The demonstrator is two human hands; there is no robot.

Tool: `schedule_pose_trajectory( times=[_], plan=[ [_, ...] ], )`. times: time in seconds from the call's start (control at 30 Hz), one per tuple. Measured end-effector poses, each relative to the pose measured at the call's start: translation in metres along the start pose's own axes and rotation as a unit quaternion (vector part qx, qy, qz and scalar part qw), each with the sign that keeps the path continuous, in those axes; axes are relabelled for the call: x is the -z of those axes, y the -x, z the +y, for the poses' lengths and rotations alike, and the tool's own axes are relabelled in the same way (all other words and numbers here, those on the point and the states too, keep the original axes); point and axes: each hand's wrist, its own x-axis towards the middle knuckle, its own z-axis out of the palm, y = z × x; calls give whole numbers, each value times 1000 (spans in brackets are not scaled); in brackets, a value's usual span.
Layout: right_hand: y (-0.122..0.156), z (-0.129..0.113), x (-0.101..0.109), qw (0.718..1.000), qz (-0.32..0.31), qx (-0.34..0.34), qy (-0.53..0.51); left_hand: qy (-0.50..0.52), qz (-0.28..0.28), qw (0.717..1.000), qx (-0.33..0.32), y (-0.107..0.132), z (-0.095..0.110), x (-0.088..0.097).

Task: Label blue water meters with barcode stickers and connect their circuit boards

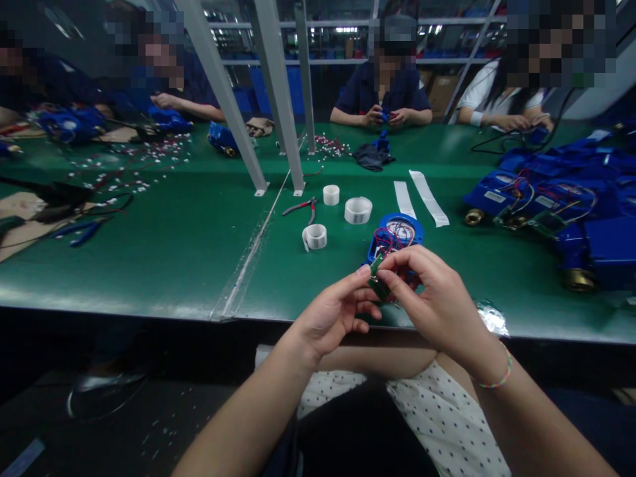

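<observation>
the green surface [163,252] runs wide in front of you, with other people seated along its far side at their own work; keep to your own patch near the front edge. to your right sits a heap of blue housings [556,199] with loose wires, well apart from your hands. just beyond your hands lies one blue housing [397,233] with red and blue wires [392,238] coiled in its round opening. three rolls of white labels [358,210] and a pair of pliers [304,207] lie further back, with two label strips [428,197] to the right of them.

your left hand [332,317] and right hand [437,298] are together just above the front edge, both pinched on a small green circuit board [377,281], which sits between your fingertips. hold the board by its edges rather than its faces, i'd judge, and leave slack in the wires so nothing tugs. rest your wrists on the edge if your grip shakes.
</observation>
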Motion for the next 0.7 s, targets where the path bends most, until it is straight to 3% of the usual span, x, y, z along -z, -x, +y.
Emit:
schedule_pose_trajectory(
  times=[0.13, 0.27, 0.4, 0.47, 0.53, 0.6, 0.7],
  plan=[
    [24, 10, 6, 999, 35, 16, -30, 23, -20, 999, 13, -3, 1, 4],
    [68, 10, 23, 990, 110, 0, -88, 34, -19, 999, 22, -7, 3, 6],
    [109, 14, 46, 935, 255, -124, -214, 28, -6, 999, 15, -4, 3, 1],
    [123, 29, 55, 903, 314, -201, -215, 25, 4, 1000, 10, -2, 2, -2],
    [133, 55, 61, 892, 325, -275, -152, 23, 9, 1000, 12, -1, 1, -4],
    [142, 85, 64, 908, 289, -304, -12, 22, 8, 1000, 14, -1, 0, -7],
    [149, 119, 62, 920, 223, -226, 231, 18, 12, 1000, 16, 1, -2, -11]
  ],
)
